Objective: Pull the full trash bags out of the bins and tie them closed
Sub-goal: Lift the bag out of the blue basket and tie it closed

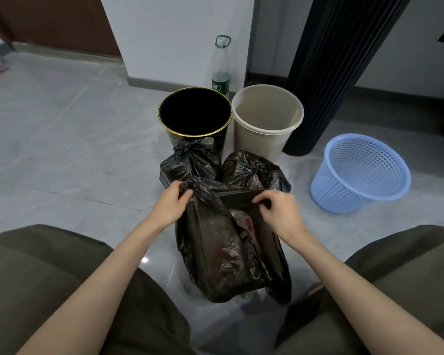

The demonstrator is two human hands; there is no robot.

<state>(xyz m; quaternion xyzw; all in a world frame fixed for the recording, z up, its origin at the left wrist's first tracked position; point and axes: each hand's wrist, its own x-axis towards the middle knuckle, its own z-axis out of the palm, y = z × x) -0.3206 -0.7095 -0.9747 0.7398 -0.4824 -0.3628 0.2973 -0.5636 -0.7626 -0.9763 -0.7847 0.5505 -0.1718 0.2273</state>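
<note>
My left hand grips one bunched corner of the untied black plastic trash bag, which stands on the grey tile floor between my knees. My right hand pinches the opposite edge, pulled taut. Just beyond stand a left knotted black bag and a right knotted black bag, in front of the gold-rimmed black bin and the beige plastic bin. The floor lies open to the left; a blue mesh basket sits to the right.

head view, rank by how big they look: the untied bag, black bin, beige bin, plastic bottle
1. untied bag, largest, though nearest the camera.
2. black bin and beige bin: look alike, not ranked.
3. plastic bottle, smallest, base hidden behind the bins.
</note>
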